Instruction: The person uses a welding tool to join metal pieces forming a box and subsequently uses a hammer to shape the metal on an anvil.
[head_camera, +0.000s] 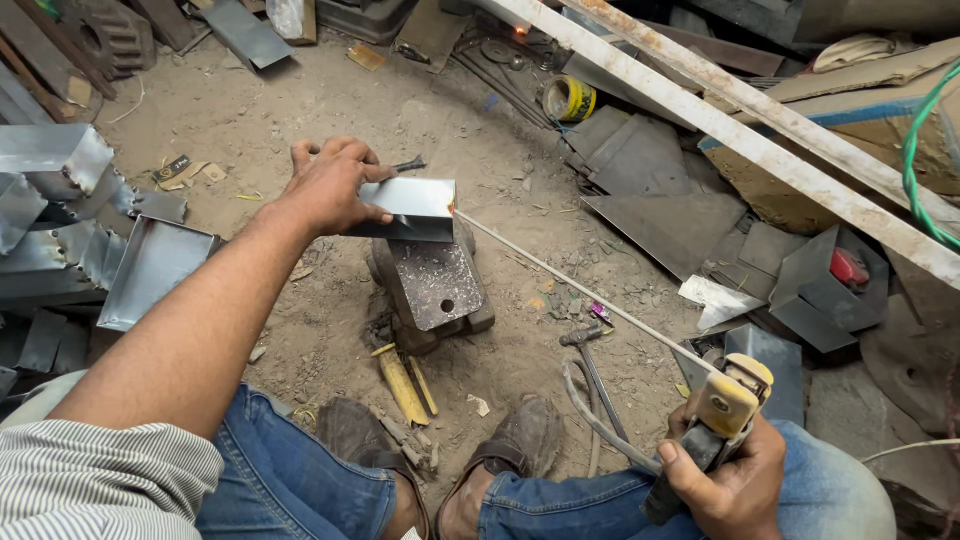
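Observation:
My left hand (330, 185) presses down on a folded sheet-metal piece (415, 208) that rests on a dark steel block (432, 285) standing in the dirt. My right hand (735, 480) grips a welding electrode holder (712, 425) with yellowed jaws near my right knee. A long thin welding rod (580, 282) runs from the holder up and left. Its tip touches the right edge of the metal piece, where a small orange glow shows. A grey cable (590, 405) loops from the holder across the ground.
Folded metal trays (150, 265) are piled at the left. Dark metal offcuts (670, 225) and boxes lie at the right under two long rusty white angle bars (760, 135). A hammer (590, 355), a yellow tape roll (570, 98) and yellow scraps (402, 385) lie on the dirt floor.

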